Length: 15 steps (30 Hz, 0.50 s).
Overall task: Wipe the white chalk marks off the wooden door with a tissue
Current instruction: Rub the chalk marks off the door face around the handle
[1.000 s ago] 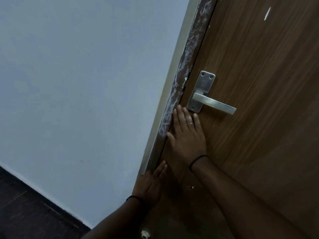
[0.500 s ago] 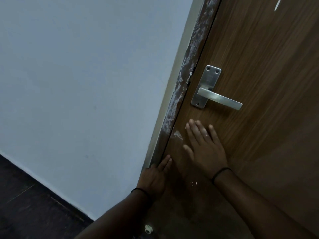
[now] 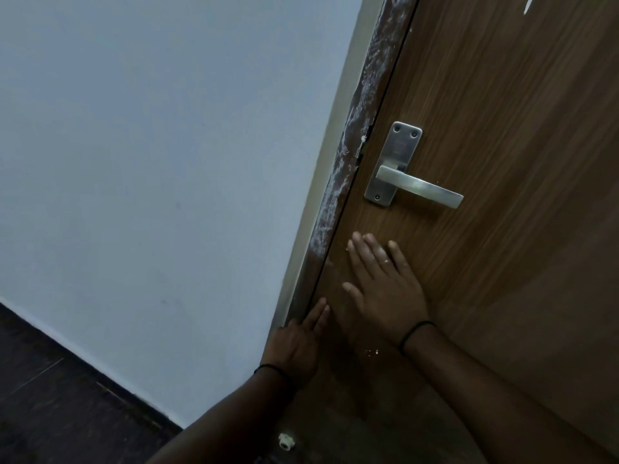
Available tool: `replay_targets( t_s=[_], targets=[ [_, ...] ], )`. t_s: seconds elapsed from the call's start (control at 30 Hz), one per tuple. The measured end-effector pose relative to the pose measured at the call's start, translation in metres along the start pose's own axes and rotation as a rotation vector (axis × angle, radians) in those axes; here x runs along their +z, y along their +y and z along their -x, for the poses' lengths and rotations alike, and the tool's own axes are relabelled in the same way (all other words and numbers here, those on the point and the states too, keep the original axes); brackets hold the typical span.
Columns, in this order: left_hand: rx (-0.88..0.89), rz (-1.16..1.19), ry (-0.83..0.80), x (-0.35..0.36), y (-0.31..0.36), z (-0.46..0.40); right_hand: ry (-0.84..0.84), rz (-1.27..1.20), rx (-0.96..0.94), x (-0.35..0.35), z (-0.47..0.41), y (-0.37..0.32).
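Wooden door (image 3: 502, 95), right hand (image 3: 385, 293) flat below handle (image 3: 415, 185), fingers spread, tissue unseen.

Black wristbands (image 3: 416, 331), finger ring (image 3: 386, 261)

— What sits left of the door frame (image 3: 338, 182)?

— A plain pale blue-grey wall (image 3: 160, 155), bare and evenly lit, dim overall. A narrow cream strip runs between it and the frame.

— And below the wall?

— A dark floor (image 3: 50, 406), meeting the wall along a slanted line at lower left. Faint lines cross it; whether tile joints or scratches, I cannot tell.

— Anything near the frame's foot?

— A small white round fitting (image 3: 285, 442), low down, just right of the frame's line.
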<state>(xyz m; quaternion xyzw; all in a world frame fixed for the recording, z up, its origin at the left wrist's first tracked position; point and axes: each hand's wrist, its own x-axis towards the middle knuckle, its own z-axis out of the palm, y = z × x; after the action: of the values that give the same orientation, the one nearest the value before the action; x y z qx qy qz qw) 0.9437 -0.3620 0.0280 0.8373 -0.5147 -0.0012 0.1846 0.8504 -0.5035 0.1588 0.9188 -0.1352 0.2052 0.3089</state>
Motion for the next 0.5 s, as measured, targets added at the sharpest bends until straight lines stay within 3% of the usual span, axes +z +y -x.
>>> replay_targets(
  t_s=[0.2,0.37,0.5],
  targets=[
    [-0.003,-0.065,-0.048,0.005,-0.006,0.007,-0.2,0.012,-0.171,0.025,0.011,-0.04],
    [-0.048,-0.056,-0.038,-0.008,-0.014,0.007,-0.078,0.001,-0.086,0.008,0.009,-0.01],
    [-0.058,-0.074,-0.026,-0.014,-0.008,0.006,-0.05,-0.031,-0.019,-0.003,-0.023,-0.032]
  ],
)
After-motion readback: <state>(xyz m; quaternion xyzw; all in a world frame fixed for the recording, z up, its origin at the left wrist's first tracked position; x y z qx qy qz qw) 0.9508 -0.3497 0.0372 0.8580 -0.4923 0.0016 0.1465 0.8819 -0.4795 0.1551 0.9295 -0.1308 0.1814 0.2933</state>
